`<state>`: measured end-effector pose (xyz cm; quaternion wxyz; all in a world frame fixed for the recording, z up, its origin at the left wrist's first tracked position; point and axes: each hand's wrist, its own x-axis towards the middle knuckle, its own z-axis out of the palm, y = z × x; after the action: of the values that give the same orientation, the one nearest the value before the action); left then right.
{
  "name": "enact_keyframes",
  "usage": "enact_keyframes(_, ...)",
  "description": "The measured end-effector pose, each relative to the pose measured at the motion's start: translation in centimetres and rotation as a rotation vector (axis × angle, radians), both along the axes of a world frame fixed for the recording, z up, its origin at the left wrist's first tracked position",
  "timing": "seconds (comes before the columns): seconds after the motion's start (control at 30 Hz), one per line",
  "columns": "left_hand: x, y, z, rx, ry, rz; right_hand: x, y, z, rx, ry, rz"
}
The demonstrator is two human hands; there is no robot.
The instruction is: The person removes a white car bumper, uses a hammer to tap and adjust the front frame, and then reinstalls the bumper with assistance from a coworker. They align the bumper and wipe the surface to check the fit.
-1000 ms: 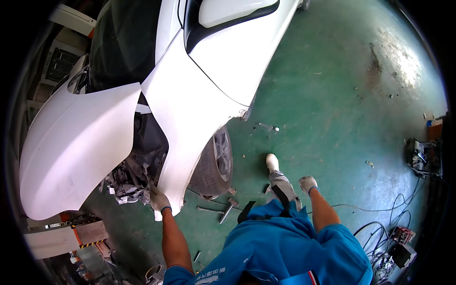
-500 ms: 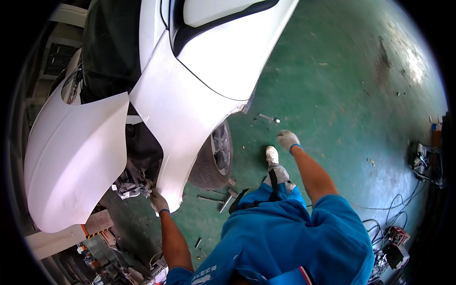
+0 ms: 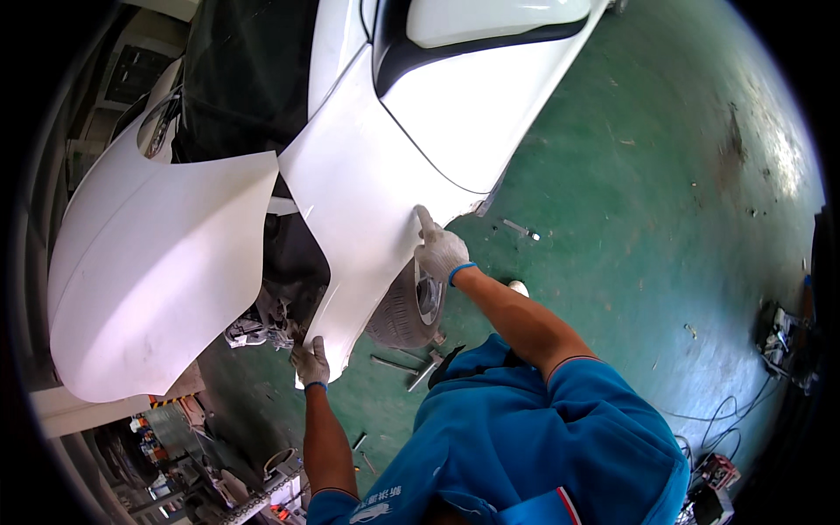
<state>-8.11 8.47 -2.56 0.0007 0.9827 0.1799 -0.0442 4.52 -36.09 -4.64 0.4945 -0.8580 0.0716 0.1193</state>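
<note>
A white car's front fender (image 3: 359, 175) runs down the middle of the view beside the dark engine bay. My left hand (image 3: 311, 361), in a pale work glove, grips the fender's narrow front end, its thumb on the outer face. My right hand (image 3: 440, 252), gloved with a blue cuff, holds no object. One finger of it stretches out against the fender above the wheel arch; the other fingers are bent and partly hidden. Below that hand shows the front wheel (image 3: 402, 306), partly covered by the fender.
The raised white hood (image 3: 166, 280) fills the left. A T-shaped metal tool (image 3: 423, 371) lies on the green floor near the wheel, and another tool (image 3: 521, 229) lies farther right. Cables (image 3: 726, 420) and equipment (image 3: 717, 472) stand at the lower right.
My right hand has swung left from over the floor onto the fender. My left hand stays at the fender's front end, its thumb now showing. The view has shifted, moving the car rightward.
</note>
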Motion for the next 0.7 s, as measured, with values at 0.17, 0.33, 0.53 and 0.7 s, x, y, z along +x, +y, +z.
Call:
enact_keyframes(0.17, 0.1, -0.3, -0.5, 0.035, -0.059, -0.007, 2.1, 1.5, 1.1, -0.1, -0.006, 0.001)
enact_keyframes(0.33, -0.3, -0.3, -1.3, 0.042, -0.143, -0.047, 2.7, 2.9, 2.4, -0.173, 0.039, 0.028)
enact_keyframes(0.53, -0.9, -0.1, -1.5, 0.103, -0.172, -0.055, 1.9, 4.0, 3.5, -0.149, 0.111, -0.015)
enact_keyframes(0.7, -0.9, -1.2, -0.3, 0.048, -0.138, -0.005, 0.0, 4.8, -2.7, -0.141, 0.351, 0.069)
